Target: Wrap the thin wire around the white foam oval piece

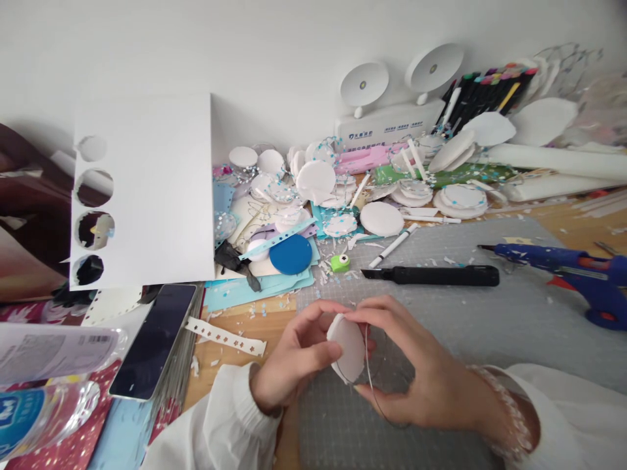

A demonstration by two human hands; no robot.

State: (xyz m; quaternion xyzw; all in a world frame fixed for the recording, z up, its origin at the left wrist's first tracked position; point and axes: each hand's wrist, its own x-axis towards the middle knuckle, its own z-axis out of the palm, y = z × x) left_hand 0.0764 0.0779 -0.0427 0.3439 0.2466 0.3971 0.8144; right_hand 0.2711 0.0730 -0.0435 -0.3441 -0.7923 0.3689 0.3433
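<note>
A white round foam-like disc point(349, 349) is held up on edge, tilted, above the grey cutting mat point(337, 437). My left hand point(298, 356) grips it, thumb on its face and fingers behind. At the disc's upper edge, the fingertips of my right hand point(416, 365) are pinched on a thin wire point(371, 375). This wire curves down past the disc and under my right palm. My right thumb is by the disc's lower edge. Beyond my hands lie a black utility knife point(441, 275) with its blade out and a small green star punch point(340, 262).
A blue glue gun point(563, 261) lies at the right. Piled white discs point(316, 181) and beaded wires line the wall. At the left are a white board with round holes point(161, 189), a phone point(154, 339), a punched paper strip point(228, 336) and a plastic bottle point(49, 414).
</note>
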